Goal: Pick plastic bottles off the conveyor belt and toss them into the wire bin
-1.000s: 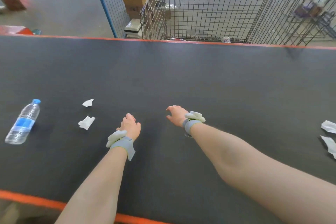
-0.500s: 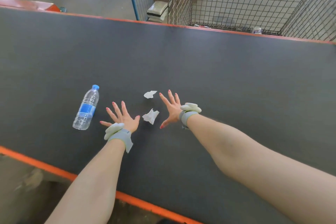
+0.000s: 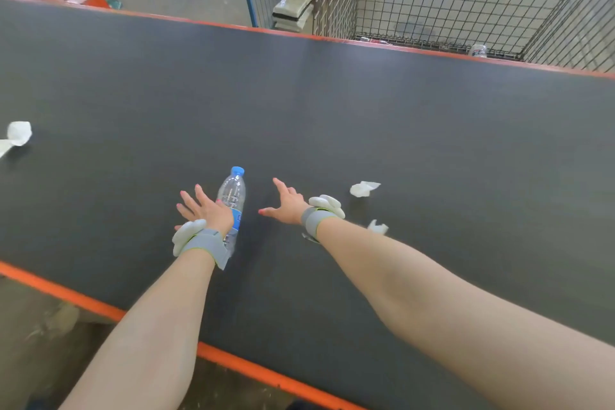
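The surface here is a wide dark grey conveyor belt (image 3: 416,150) with an orange painted rim (image 3: 253,371) along the near side and the same orange along the far side. Lying on it, a bit left of the middle, is a clear plastic water bottle with a blue cap and blue label (image 3: 233,191). It's on its side with the cap end pointing toward the far edge, and its bottom end is partly covered up. Off to the right there's a crumpled white paper scrap (image 3: 363,189), and nearer the front a smaller torn white scrap (image 3: 377,227), near each other but not touching. Way over at the left edge sits a white crumpled wad (image 3: 19,132), well apart from the bottle.
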